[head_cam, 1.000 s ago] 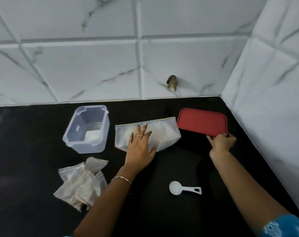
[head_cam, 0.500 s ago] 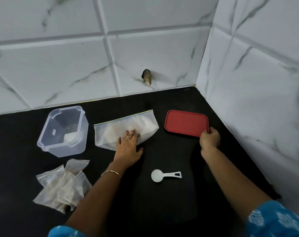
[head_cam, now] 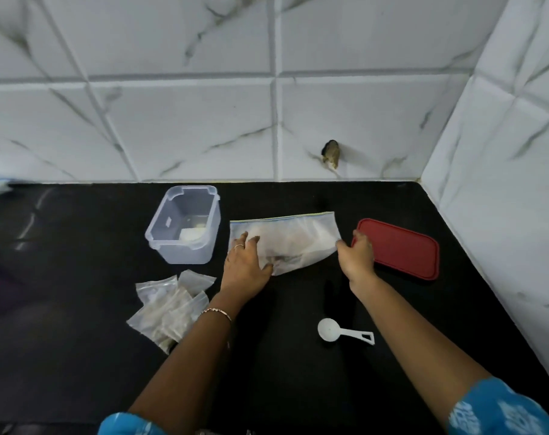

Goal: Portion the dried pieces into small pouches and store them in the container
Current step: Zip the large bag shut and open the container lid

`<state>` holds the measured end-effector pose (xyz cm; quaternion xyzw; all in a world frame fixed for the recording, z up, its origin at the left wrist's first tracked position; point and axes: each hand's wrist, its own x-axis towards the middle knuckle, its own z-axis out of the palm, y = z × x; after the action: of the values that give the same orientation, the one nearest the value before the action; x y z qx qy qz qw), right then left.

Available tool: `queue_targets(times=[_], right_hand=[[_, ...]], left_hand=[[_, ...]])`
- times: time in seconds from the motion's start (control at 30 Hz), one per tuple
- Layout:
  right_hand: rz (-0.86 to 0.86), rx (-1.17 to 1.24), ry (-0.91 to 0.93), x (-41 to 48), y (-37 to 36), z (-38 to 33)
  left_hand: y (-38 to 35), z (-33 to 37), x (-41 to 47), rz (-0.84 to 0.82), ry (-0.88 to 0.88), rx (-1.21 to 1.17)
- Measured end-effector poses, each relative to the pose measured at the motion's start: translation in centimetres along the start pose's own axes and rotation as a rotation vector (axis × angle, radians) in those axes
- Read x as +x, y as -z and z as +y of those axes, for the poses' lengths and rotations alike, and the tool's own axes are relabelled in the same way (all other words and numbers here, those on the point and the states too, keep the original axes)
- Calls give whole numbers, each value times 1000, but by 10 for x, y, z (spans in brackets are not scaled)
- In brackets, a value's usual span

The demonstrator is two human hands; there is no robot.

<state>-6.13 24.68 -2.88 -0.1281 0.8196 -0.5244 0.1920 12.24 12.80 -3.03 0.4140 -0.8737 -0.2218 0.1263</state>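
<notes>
A large clear zip bag of pale dried pieces lies flat on the black counter. My left hand rests on its left end, fingers spread on top and thumb at the crumpled lower edge. My right hand pinches the bag's lower right corner, its knuckles against the red lid. The clear open container stands left of the bag with something white on its floor. A pile of small clear pouches lies in front of the container. A white scoop lies near my right forearm.
White marble-look tiled walls close off the counter at the back and the right, meeting in a corner behind the lid. A small brown object sticks out of the back wall above the bag. Bare black counter stretches to the left.
My right hand has left the lid's front edge and moved left to the bag's corner. My left hand has slid toward the bag's left end, and the bag looks more crumpled.
</notes>
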Motion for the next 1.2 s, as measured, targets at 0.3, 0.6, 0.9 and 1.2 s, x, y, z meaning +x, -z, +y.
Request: queue_targets(times=[0.3,0.6,0.9,1.2], right_hand=[[-42,-229,-191,30,-38,-4],[-111,-149,-267,64,-43,2],[-339,244,-291,58,-38,-21],[-458,586,-149,55,-36,-85]], left_hand=[[9,-9,47,-279,28,147],[-4,-20,77,-153,315,-145],[-10,-27,98,-295,553,-825],[40,0,88,-121,478,-1086]])
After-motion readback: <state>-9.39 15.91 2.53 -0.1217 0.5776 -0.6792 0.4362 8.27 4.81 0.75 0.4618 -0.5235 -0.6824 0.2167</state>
